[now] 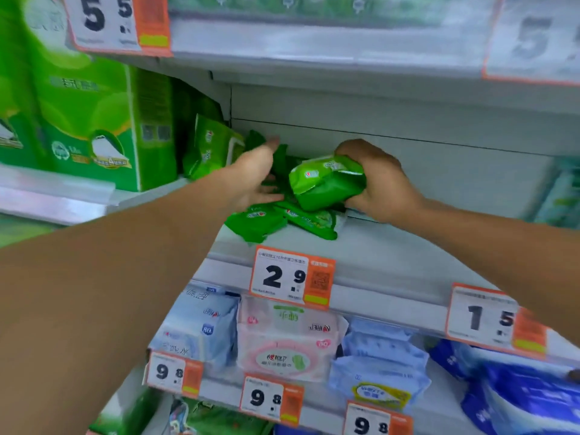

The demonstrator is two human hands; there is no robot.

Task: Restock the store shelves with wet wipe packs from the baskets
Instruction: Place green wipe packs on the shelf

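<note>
- Our right hand (381, 183) is curled around a small soft green wet wipe pack (328, 182). The fingers wrap over the top and the thumb sits under it. We hold it just above the grey metal shelf (392, 262), most likely so we can set it down with the others.
- Our left hand (254, 174) is open, with straight fingers spread out. It holds nothing. It reaches in over the loose pile of small green packs (282, 218) lying flat on the shelf. We think it is there to tidy them or make room.
- The pile sits near the front edge of the shelf, right above the orange and white price tag that says 2.9 (292, 277). That looks like the spot for these packs.
- One bigger green pack (210, 149) leans against the tall green paper box (94, 120) on the left. It stands up because the box props it.
- The shelf to the right of our hands is bare, so there is room for more packs.
- Below, pale blue and pink wipe packs (282, 340) stand in rows on the lower shelf.
- We cannot see any basket here.
</note>
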